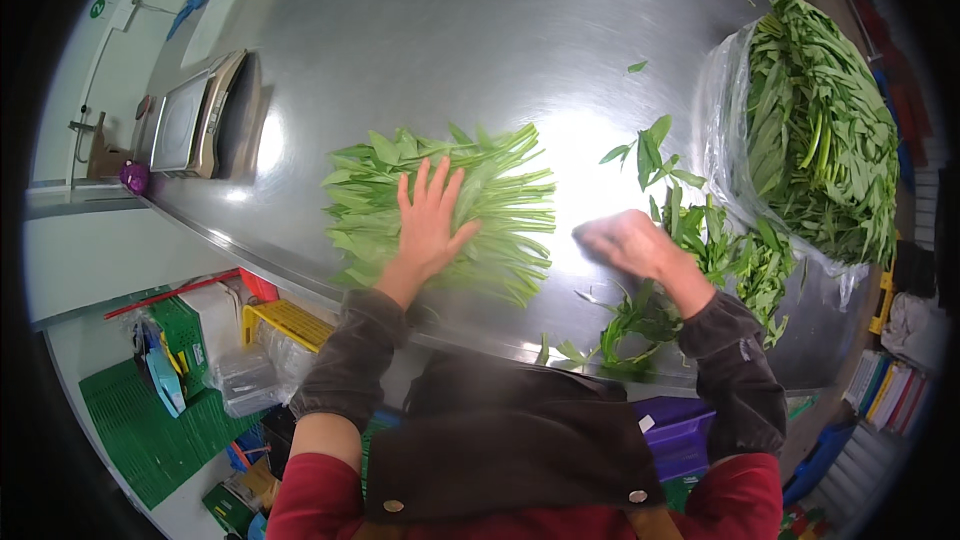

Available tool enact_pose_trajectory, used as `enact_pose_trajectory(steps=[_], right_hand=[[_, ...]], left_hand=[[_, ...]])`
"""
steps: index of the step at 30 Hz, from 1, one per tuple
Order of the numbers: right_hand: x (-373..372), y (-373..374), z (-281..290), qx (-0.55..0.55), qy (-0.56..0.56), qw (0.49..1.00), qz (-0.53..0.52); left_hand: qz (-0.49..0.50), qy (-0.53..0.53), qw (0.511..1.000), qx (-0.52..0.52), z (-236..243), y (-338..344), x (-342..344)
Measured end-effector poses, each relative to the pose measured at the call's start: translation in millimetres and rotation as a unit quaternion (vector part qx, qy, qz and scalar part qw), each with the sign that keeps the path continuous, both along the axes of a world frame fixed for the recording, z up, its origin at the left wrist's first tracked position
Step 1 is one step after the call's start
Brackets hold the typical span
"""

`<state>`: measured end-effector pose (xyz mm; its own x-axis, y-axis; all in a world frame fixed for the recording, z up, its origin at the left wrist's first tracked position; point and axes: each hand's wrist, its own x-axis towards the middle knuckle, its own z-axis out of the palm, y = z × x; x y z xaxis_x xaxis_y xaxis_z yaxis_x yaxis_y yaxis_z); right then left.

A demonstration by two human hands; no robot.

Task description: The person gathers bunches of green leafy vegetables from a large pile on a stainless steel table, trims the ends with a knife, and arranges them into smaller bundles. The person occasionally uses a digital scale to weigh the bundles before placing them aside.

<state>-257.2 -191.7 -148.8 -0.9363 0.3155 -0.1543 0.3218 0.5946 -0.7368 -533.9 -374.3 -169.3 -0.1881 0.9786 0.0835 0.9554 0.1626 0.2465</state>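
A spread bunch of long-stemmed leafy greens (500,195) lies on the steel table, its leaves to the left and its cut stems to the right. My left hand (430,215) rests flat on top of it with the fingers spread. To the right of the stem ends, my right hand (635,245) is curled closed above the tabletop. Something dark shows at its fingertips, too blurred to name. Loose leafy sprigs (715,245) lie beside and beyond my right hand, and more leaves (635,325) lie under my right wrist.
A large heap of greens (825,130) in a clear plastic bag (722,120) fills the table's right end. A weighing scale (195,120) stands at the left edge near a purple roll (134,177). Below left are a yellow crate (285,325) and green crates (150,430).
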Motion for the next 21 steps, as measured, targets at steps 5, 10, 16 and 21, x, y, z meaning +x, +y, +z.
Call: enact_pose_trajectory(steps=[5,10,16,21], right_hand=[[-85.4,3.5,25.2,0.073,0.114,0.981,-0.141],[-136.9,12.6,-24.7,0.109,0.085,0.989,-0.042],[-96.2,27.3,-24.7,-0.354,0.064,0.917,-0.173],[-113.0,44.9,-0.4,-0.419,0.177,0.805,-0.381]], left_hand=[[0.001,-0.066,0.997,0.03,10.8,0.6,-2.6],[0.016,-0.093,0.993,0.076,45.2,20.8,-10.6],[0.042,-0.052,0.997,-0.022,5.1,23.1,-15.1],[0.049,-0.033,0.998,-0.01,0.3,22.3,-14.8]])
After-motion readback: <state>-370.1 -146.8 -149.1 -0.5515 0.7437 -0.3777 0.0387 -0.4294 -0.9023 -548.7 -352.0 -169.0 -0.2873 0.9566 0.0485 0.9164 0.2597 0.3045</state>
